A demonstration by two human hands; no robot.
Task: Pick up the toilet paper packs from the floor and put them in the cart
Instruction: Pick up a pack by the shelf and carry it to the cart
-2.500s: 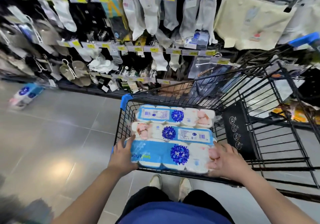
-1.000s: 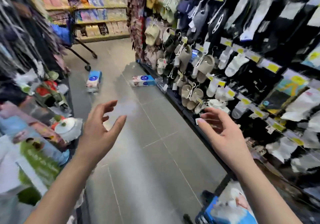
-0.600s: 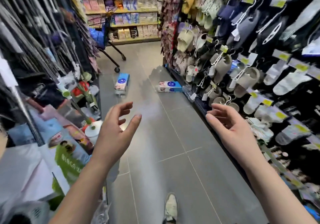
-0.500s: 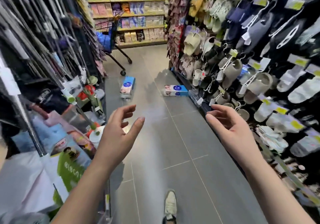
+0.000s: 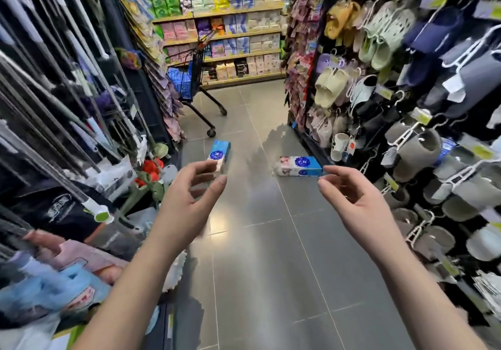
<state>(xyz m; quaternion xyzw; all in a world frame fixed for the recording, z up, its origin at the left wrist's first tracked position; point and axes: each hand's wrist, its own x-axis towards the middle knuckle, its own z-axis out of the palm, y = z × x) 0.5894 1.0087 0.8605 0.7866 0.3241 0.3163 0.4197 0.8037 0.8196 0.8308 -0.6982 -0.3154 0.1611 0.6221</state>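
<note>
Head view: left hand and right hand are raised side by side over the grey tiled floor. Their palms face each other, fingers loosely curled, holding nothing. Ahead on the floor lies the left toilet paper pack, near the left-hand display, its near end hidden behind the left fingertips. The right toilet paper pack lies just beside the base of the slipper rack. The 2 are apart. Farther down the aisle stands a black wire cart, before stocked shelves.
</note>
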